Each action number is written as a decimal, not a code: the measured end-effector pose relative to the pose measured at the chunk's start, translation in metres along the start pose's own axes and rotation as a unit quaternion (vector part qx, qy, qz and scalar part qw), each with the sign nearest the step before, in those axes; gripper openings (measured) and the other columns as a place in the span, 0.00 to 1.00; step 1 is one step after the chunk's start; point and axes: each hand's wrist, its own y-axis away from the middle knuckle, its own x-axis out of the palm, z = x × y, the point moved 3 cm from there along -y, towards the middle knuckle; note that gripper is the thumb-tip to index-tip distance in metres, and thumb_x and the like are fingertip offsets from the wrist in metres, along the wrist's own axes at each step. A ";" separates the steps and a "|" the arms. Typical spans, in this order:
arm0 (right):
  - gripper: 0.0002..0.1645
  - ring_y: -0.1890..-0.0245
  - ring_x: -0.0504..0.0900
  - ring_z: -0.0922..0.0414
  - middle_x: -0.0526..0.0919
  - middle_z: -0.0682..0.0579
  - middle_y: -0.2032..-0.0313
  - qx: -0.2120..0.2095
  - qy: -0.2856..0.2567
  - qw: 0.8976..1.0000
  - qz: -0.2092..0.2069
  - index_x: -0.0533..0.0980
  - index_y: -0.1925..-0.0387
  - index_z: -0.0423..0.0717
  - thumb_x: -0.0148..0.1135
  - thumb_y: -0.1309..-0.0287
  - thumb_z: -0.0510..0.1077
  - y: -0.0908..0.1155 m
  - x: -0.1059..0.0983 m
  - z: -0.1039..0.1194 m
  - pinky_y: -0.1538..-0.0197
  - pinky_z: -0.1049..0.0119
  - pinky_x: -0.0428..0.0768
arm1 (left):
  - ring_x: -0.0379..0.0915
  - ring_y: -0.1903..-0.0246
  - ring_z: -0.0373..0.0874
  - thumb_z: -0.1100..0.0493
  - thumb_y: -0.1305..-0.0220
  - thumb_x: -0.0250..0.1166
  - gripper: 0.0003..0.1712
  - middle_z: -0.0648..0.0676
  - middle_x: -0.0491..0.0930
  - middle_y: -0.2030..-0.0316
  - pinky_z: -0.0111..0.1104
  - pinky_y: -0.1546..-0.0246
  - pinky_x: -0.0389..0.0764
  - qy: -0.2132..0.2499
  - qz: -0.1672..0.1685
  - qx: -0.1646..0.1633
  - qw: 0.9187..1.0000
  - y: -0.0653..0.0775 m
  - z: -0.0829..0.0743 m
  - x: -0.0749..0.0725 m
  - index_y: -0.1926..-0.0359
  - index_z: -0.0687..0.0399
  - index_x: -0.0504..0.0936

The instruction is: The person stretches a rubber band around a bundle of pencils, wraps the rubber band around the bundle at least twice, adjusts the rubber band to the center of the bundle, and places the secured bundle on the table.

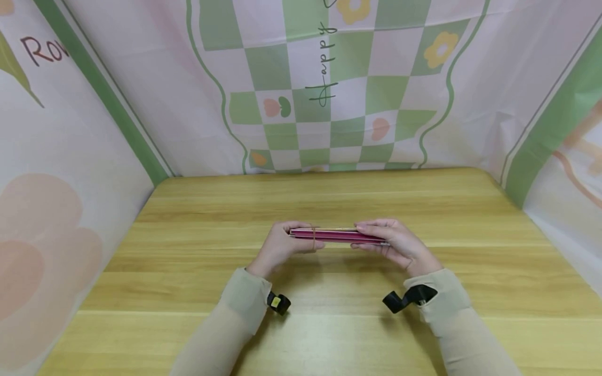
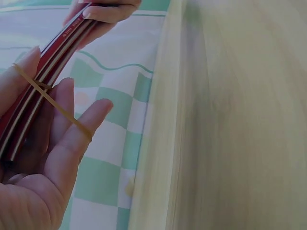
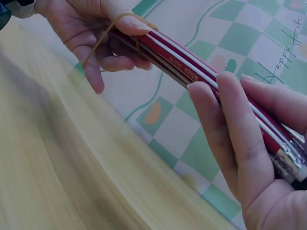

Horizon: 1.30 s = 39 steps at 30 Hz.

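Note:
A bundle of red-and-silver striped pencils (image 1: pixel 340 236) is held level over the table between both hands. My left hand (image 1: pixel 277 244) grips the bundle's left end, thumb on one side and fingers on the other. A thin tan rubber band (image 2: pixel 57 105) crosses the pencils there, stretched between the thumb and a finger of that hand; part of it loops close round the bundle. My right hand (image 1: pixel 400 244) pinches the other end between thumb and fingertips. Metal ferrules and pale erasers (image 3: pixel 290 160) show at that end in the right wrist view.
The wooden table (image 1: pixel 329 198) lies beneath the hands. A white cloth with green checks (image 1: pixel 315 62) hangs along its back edge, and printed cloth walls (image 1: pixel 61 146) stand at both sides. Black camera mounts (image 1: pixel 409 298) stick out inward from both sleeves.

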 end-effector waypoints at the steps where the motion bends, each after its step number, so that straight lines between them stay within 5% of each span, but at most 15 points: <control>1: 0.15 0.63 0.90 0.50 0.87 0.42 0.62 0.002 -0.007 1.000 -0.002 0.86 0.62 0.43 0.53 0.31 0.31 0.000 0.000 0.000 0.57 0.70 0.85 | 0.87 0.63 0.49 0.62 0.51 0.79 0.25 0.56 0.88 0.58 0.40 0.51 0.84 0.013 0.003 0.000 1.000 0.000 0.000 0.001 0.49 0.55 0.85; 10: 0.15 0.64 0.90 0.51 0.87 0.44 0.61 -0.001 -0.044 0.999 -0.023 0.86 0.62 0.43 0.54 0.32 0.30 0.002 0.002 -0.001 0.58 0.72 0.84 | 0.84 0.55 0.57 0.74 0.44 0.69 0.24 0.60 0.85 0.56 0.48 0.49 0.82 0.162 0.024 0.015 0.986 -0.003 0.004 0.011 0.45 0.71 0.78; 17: 0.15 0.63 0.89 0.52 0.88 0.46 0.58 -0.005 -0.044 0.999 -0.016 0.86 0.60 0.45 0.55 0.32 0.30 0.001 0.007 -0.003 0.54 0.70 0.84 | 0.86 0.61 0.48 0.75 0.42 0.67 0.23 0.65 0.81 0.46 0.48 0.48 0.82 0.218 0.015 0.016 0.976 -0.003 0.005 0.015 0.45 0.75 0.77; 26: 0.14 0.65 0.89 0.53 0.88 0.44 0.61 -0.022 -0.062 0.996 -0.055 0.86 0.63 0.43 0.54 0.32 0.30 -0.002 0.008 -0.004 0.55 0.67 0.85 | 0.87 0.62 0.48 0.71 0.38 0.66 0.06 0.56 0.88 0.64 0.41 0.50 0.84 0.252 -0.019 0.019 0.967 -0.006 0.009 0.022 0.60 0.62 0.83; 33: 0.12 0.65 0.89 0.53 0.88 0.45 0.63 -0.029 -0.070 0.993 -0.091 0.86 0.65 0.43 0.57 0.34 0.31 -0.004 0.012 -0.007 0.55 0.66 0.86 | 0.87 0.60 0.46 0.71 0.34 0.62 0.09 0.67 0.84 0.54 0.40 0.49 0.83 0.259 -0.014 0.007 0.966 -0.007 0.015 0.027 0.54 0.69 0.80; 39: 0.13 0.65 0.89 0.54 0.88 0.47 0.64 -0.047 -0.069 0.989 -0.124 0.87 0.66 0.44 0.59 0.35 0.30 -0.007 0.018 -0.011 0.55 0.67 0.85 | 0.85 0.54 0.47 0.69 0.32 0.61 0.19 0.70 0.79 0.46 0.37 0.47 0.82 0.226 0.003 -0.025 0.974 -0.009 0.023 0.030 0.42 0.73 0.76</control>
